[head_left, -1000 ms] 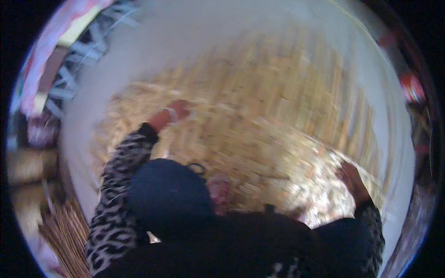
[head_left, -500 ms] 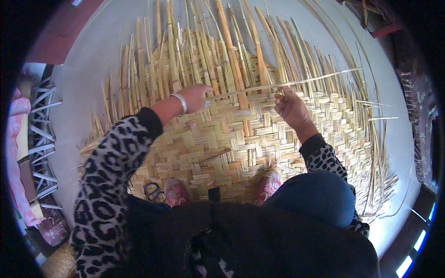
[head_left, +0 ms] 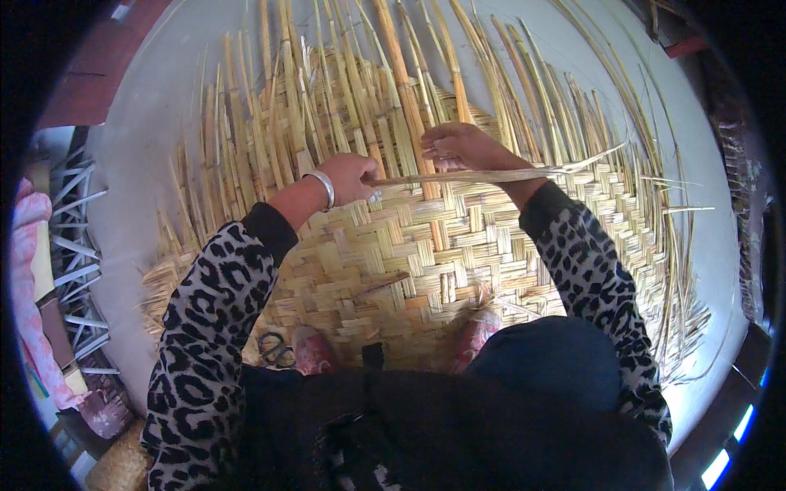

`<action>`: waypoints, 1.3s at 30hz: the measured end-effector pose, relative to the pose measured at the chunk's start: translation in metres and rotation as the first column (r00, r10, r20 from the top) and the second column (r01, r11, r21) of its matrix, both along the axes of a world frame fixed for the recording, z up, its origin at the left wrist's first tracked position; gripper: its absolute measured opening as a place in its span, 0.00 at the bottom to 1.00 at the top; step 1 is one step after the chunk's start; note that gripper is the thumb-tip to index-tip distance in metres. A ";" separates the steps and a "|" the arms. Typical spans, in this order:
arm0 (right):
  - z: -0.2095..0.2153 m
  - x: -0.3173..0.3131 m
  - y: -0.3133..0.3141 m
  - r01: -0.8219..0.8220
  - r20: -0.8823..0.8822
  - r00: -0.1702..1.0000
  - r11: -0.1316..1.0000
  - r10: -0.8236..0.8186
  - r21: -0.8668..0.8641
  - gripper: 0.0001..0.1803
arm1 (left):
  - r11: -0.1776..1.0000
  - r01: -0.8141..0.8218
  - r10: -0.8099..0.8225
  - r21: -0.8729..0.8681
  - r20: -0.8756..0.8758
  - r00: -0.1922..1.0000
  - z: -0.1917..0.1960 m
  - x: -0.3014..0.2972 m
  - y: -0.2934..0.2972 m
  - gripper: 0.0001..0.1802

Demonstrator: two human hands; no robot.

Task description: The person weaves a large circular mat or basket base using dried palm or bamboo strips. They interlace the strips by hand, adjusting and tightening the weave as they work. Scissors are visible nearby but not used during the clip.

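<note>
A partly woven mat point(head_left: 360, 245) of flat pale reed strips lies under my feet, with long uncut strips point(head_left: 405, 90) fanning out from its far side. My left hand point(head_left: 348, 177), a silver bangle at its wrist, is closed on one end of a loose reed strip point(head_left: 475, 176). The strip runs to the right across my right wrist and splits into thinner ends. My right hand point(head_left: 463, 147) is above the strip, close to the fanned-out strips, its fingers stretched toward the left and slightly apart. Whether its fingertips touch a strip is unclear.
Scissors with dark handles point(head_left: 276, 349) lie on the mat beside my left shoe point(head_left: 313, 352). My right shoe point(head_left: 477, 337) also stands on it. Long thin strips point(head_left: 667, 270) trail along the mat's right edge. A white lattice frame point(head_left: 78, 254) and pink cloth point(head_left: 31, 245) are at the left.
My right hand has let go of the strip and moved left and away from me, above it. My left hand keeps its end, and the strip's right part now shows split ends.
</note>
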State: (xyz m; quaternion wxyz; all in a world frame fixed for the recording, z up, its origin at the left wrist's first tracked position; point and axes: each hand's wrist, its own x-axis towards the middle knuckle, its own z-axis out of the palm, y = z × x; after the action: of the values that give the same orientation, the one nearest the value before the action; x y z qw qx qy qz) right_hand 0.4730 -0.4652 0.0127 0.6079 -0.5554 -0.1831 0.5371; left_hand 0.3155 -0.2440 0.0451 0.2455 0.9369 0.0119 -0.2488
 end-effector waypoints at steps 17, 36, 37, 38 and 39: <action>-0.036 0.009 0.085 -0.072 0.422 0.881 0.943 0.213 -0.326 0.16 | 0.937 -0.321 0.345 -0.139 0.218 0.913 0.007 -0.029 0.003 0.15; 0.000 -0.011 0.077 -0.032 0.307 0.946 0.970 0.107 -0.240 0.23 | 0.396 -0.809 0.909 -0.435 0.064 0.411 -0.040 -0.030 -0.002 0.17; 0.003 -0.013 0.077 -0.029 0.126 0.991 0.994 0.043 -0.107 0.23 | 0.419 -0.793 0.899 -0.442 0.080 0.430 -0.039 -0.029 -0.004 0.17; 0.006 -0.016 0.075 0.014 -0.069 0.997 1.000 -0.015 -0.026 0.23 | 0.438 -0.789 0.888 -0.431 0.070 0.455 -0.039 -0.027 -0.005 0.18; 0.010 -0.019 0.074 0.053 -0.270 0.962 0.995 -0.028 0.084 0.22 | 0.568 -0.735 0.820 -0.370 0.171 0.547 -0.037 -0.025 -0.007 0.18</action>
State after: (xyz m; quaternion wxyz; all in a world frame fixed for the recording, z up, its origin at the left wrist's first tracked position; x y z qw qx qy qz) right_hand 0.4544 -0.3912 0.0222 0.6624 -0.4530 -0.1119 0.5861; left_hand 0.2908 -0.2506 0.0080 0.4472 0.8190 0.3568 0.0455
